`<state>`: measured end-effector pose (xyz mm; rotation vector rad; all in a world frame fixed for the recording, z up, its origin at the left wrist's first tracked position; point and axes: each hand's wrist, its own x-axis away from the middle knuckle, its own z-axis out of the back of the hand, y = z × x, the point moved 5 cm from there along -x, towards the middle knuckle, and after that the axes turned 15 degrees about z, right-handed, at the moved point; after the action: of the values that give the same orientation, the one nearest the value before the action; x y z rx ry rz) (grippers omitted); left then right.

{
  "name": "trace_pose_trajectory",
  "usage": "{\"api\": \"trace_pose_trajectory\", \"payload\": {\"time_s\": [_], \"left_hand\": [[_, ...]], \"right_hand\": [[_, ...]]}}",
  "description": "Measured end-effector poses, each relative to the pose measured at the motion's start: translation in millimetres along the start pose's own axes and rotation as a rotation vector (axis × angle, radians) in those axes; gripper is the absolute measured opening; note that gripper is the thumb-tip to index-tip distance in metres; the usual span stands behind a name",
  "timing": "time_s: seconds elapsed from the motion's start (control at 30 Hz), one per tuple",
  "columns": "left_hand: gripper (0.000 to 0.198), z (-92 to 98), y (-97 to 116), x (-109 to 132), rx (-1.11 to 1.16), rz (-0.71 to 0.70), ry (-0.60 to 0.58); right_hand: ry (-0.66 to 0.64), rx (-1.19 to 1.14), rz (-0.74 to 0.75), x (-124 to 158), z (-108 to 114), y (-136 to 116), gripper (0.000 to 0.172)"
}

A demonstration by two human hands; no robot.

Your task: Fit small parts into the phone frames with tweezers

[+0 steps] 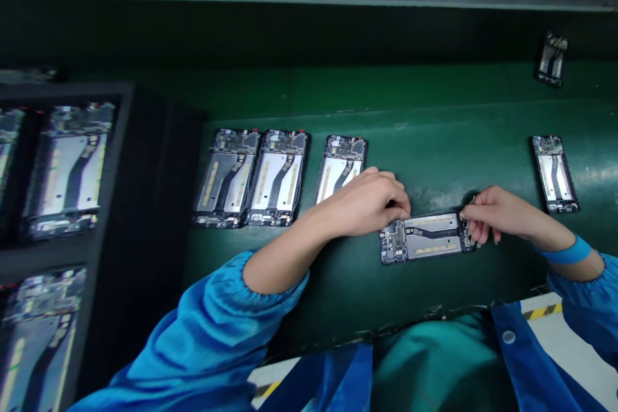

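The green table (pixel 434 141) filled most of the view, with a dark rack (pixel 111 206) at its left edge holding more open phone frames (pixel 67 167). Two phone frames (pixel 253 177) lay side by side and touching toward the table's left edge, upright, and a third (pixel 342 164) sat just beside them, partly covered by the left hand (pixel 371 203). Another frame (pixel 554 172) lay near the right edge, and one more (pixel 551 59) toward the far right corner. The worked phone frame (pixel 427 237) lay flat and crosswise near the table's front edge, between both hands: a dark shell with a pale metal plate, a black ribbon running along it, and a circuit board at its left end. The left hand's grip was pressed together, fingertips pinching the frame's far edge. The right hand (pixel 492 212) pinched a small dark part at the frame's right end; what part it was could not be told.
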<state>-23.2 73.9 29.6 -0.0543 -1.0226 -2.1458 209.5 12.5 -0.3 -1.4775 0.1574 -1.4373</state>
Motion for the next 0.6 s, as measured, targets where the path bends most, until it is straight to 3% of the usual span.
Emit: {"api": "trace_pose_trajectory", "payload": {"time_s": [0.23,0.6], "left_hand": [[0.016,1.5,-5.5,-0.3,0.069,-0.002,-0.02],[0.022,-1.5,4.3,-3.3,0.022,0.002,-0.001]], "right_hand": [[-0.007,-0.011,0.015,-0.4,1.0,2.4,0.033],[-0.004,-0.002,-0.004,1.1,-0.3,-3.3,0.033]]}}
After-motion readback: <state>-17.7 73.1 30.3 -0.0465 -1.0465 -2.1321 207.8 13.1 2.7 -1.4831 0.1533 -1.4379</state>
